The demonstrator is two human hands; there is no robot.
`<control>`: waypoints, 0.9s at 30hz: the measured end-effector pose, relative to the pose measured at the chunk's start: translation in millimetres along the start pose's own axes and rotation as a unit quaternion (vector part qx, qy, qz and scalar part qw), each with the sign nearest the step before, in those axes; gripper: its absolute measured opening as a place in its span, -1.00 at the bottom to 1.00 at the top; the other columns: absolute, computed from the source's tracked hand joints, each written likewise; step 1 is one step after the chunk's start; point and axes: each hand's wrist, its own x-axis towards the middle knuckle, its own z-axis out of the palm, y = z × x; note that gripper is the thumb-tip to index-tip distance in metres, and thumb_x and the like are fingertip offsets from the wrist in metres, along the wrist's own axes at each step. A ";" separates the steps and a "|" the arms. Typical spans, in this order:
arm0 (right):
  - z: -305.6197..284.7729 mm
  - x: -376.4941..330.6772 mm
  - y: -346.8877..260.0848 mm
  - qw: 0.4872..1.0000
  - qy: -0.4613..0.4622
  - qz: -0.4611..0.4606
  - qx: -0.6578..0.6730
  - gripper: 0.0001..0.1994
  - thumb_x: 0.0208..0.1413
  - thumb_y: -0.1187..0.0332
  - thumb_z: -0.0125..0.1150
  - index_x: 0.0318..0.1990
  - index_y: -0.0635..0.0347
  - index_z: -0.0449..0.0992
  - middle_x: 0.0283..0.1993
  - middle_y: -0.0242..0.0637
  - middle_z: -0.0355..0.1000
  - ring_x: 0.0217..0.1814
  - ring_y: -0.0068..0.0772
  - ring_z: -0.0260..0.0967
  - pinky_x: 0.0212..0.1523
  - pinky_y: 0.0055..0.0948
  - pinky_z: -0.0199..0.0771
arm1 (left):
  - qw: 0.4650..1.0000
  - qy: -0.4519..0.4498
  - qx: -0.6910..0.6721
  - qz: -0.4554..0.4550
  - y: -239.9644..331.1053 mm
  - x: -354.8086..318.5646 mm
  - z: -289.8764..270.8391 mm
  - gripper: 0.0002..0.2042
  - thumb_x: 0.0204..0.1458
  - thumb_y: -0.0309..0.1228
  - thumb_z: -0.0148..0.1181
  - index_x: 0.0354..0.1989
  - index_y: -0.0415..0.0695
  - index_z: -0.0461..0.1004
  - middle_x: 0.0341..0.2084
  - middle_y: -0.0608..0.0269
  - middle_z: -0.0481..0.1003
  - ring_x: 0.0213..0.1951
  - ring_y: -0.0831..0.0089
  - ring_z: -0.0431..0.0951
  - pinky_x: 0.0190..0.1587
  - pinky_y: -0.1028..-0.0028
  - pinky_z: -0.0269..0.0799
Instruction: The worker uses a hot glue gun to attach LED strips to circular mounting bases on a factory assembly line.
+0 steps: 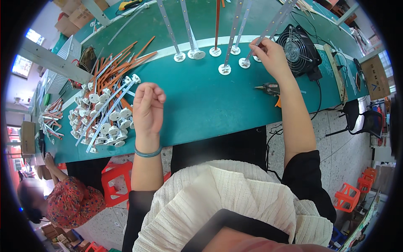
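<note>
My right hand (270, 59) pinches a narrow grey LED strip (273, 23) between thumb and fingertips. The strip stands upright, its foot hidden or partly hidden near a round white base (244, 62). Several more strips on white round bases stand around it, including a nearer LED strip (231, 42) and an orange-brown strip (217, 25). My left hand (149, 107) is raised over the green table, its fingers loosely curled in and nothing visible in them. Left of it lies a heap of white round bases (113, 122) with strips attached.
Below my right hand lies a glue gun (268, 88) with an orange trigger. A black fan (298, 50) stands behind it, its cable running over the table edge. A white post (54, 61) rises at left. Another person (73, 197) sits at lower left beside a red stool (115, 182).
</note>
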 end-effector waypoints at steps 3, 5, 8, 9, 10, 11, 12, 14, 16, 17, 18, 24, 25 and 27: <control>2.1 5.9 3.6 1.000 -0.004 0.007 -0.013 -0.78 0.20 0.31 0.23 -0.11 0.27 0.54 -0.38 -0.34 0.53 -0.36 -0.64 0.44 -0.32 -0.59 0.42 | 0.999 0.015 0.039 -0.019 -1.4 -10.5 -7.9 -0.87 0.28 -0.37 0.09 -0.19 -0.16 0.48 -0.37 0.25 0.49 -0.34 0.47 0.46 -0.25 0.52 0.37; 2.8 4.9 1.9 1.000 -0.007 -0.002 -0.012 -0.77 0.20 0.31 0.24 -0.10 0.27 0.54 -0.37 -0.34 0.53 -0.35 -0.64 0.44 -0.32 -0.59 0.42 | 0.998 0.018 0.048 -0.025 -1.8 -13.2 -8.1 -0.87 0.27 -0.37 0.10 -0.19 -0.17 0.49 -0.37 0.25 0.50 -0.34 0.48 0.47 -0.25 0.52 0.38; 2.5 4.8 4.0 1.000 -0.012 -0.006 -0.012 -0.75 0.19 0.31 0.25 -0.06 0.27 0.53 -0.33 -0.35 0.54 -0.34 -0.64 0.44 -0.32 -0.59 0.42 | 0.997 0.020 0.066 -0.035 -5.5 -13.7 -5.7 -0.87 0.26 -0.39 0.12 -0.19 -0.18 0.51 -0.37 0.25 0.52 -0.35 0.48 0.50 -0.25 0.53 0.40; 1.9 4.7 6.4 1.000 -0.015 -0.002 -0.011 -0.73 0.18 0.31 0.25 -0.04 0.27 0.52 -0.29 -0.34 0.54 -0.33 -0.63 0.45 -0.31 -0.59 0.43 | 0.996 0.022 0.076 -0.039 -7.0 -13.2 -3.7 -0.88 0.25 -0.40 0.13 -0.19 -0.18 0.51 -0.36 0.24 0.53 -0.35 0.48 0.51 -0.24 0.53 0.42; 1.2 4.0 8.8 1.000 -0.014 -0.001 -0.012 -0.73 0.18 0.31 0.25 -0.04 0.27 0.52 -0.29 -0.34 0.54 -0.33 -0.63 0.45 -0.31 -0.59 0.43 | 0.996 0.021 0.075 -0.040 -8.6 -12.8 -0.3 -0.88 0.25 -0.40 0.13 -0.19 -0.18 0.51 -0.36 0.24 0.53 -0.35 0.48 0.51 -0.24 0.53 0.42; 1.4 3.5 9.8 1.000 -0.005 0.007 -0.002 -0.71 0.18 0.32 0.26 -0.01 0.27 0.50 -0.25 -0.33 0.53 -0.32 -0.62 0.45 -0.29 -0.59 0.44 | 0.995 0.016 0.087 -0.048 -9.9 -13.1 3.4 -0.89 0.23 -0.43 0.15 -0.21 -0.20 0.52 -0.36 0.23 0.54 -0.35 0.47 0.52 -0.24 0.52 0.43; 0.8 3.2 10.8 1.000 0.004 0.014 0.009 -0.69 0.17 0.33 0.26 0.03 0.26 0.49 -0.20 -0.31 0.53 -0.31 -0.61 0.46 -0.28 -0.59 0.44 | 0.993 0.011 0.099 -0.056 -12.3 -13.4 6.9 -0.90 0.21 -0.45 0.18 -0.22 -0.22 0.53 -0.36 0.22 0.54 -0.35 0.47 0.53 -0.24 0.52 0.45; 0.9 -2.3 8.0 1.000 0.008 0.012 0.014 -0.68 0.18 0.34 0.26 0.04 0.26 0.48 -0.18 -0.30 0.52 -0.29 -0.59 0.47 -0.26 -0.58 0.46 | 0.990 -0.008 0.126 -0.056 -18.2 -17.2 11.5 -0.91 0.18 -0.47 0.20 -0.24 -0.22 0.53 -0.36 0.21 0.55 -0.35 0.47 0.53 -0.23 0.51 0.46; 3.4 -12.4 -2.7 1.000 0.012 0.007 0.014 -0.67 0.18 0.37 0.25 0.07 0.28 0.46 -0.16 -0.28 0.51 -0.24 -0.56 0.49 -0.22 -0.56 0.48 | 0.984 -0.055 0.161 -0.047 -20.3 -26.7 11.0 -0.94 0.12 -0.52 0.25 -0.29 -0.24 0.54 -0.36 0.20 0.55 -0.34 0.48 0.54 -0.22 0.48 0.48; -0.8 -21.9 -7.5 1.000 0.016 0.005 0.009 -0.66 0.19 0.38 0.25 0.09 0.29 0.45 -0.15 -0.28 0.50 -0.21 -0.55 0.49 -0.19 -0.55 0.49 | 0.977 -0.074 0.188 -0.073 -15.7 -33.1 16.0 -0.96 0.12 -0.54 0.24 -0.33 -0.24 0.55 -0.37 0.24 0.55 -0.35 0.51 0.52 -0.22 0.51 0.46; -3.5 -34.3 -10.1 0.999 0.025 0.007 0.039 -0.65 0.19 0.39 0.24 0.10 0.30 0.44 -0.14 -0.28 0.50 -0.19 -0.54 0.49 -0.16 -0.54 0.49 | 0.965 -0.098 0.219 -0.110 -7.7 -43.0 21.3 -0.92 0.13 -0.51 0.22 -0.38 -0.23 0.51 -0.39 0.21 0.51 -0.38 0.46 0.50 -0.24 0.49 0.42; -46.3 -114.5 15.1 0.993 0.009 0.050 0.102 -0.70 0.24 0.43 0.19 0.11 0.26 0.46 -0.06 -0.30 0.47 -0.14 -0.56 0.46 -0.07 -0.57 0.47 | 0.730 -0.307 0.596 -0.131 85.7 -108.3 -24.7 -0.78 0.05 -0.47 0.25 -0.57 -0.16 0.35 -0.43 0.16 0.46 -0.39 0.28 0.50 -0.20 0.37 0.35; -48.3 -124.6 20.3 0.994 -0.001 0.059 0.092 -0.71 0.24 0.43 0.19 0.09 0.27 0.47 -0.09 -0.33 0.47 -0.15 -0.58 0.46 -0.11 -0.60 0.46 | 0.652 -0.306 0.677 -0.148 105.6 -118.4 -25.2 -0.76 -0.01 -0.47 0.28 -0.60 -0.14 0.32 -0.43 0.16 0.45 -0.36 0.24 0.50 -0.17 0.33 0.34; -50.4 -141.6 16.1 0.993 0.001 0.067 0.098 -0.73 0.24 0.42 0.20 0.06 0.27 0.48 -0.15 -0.38 0.47 -0.19 -0.61 0.44 -0.17 -0.63 0.43 | 0.696 -0.191 0.690 -0.047 130.0 -124.6 -25.7 -0.85 -0.15 -0.49 0.33 -0.50 -0.11 0.43 -0.41 0.18 0.47 -0.27 0.20 0.49 -0.09 0.21 0.30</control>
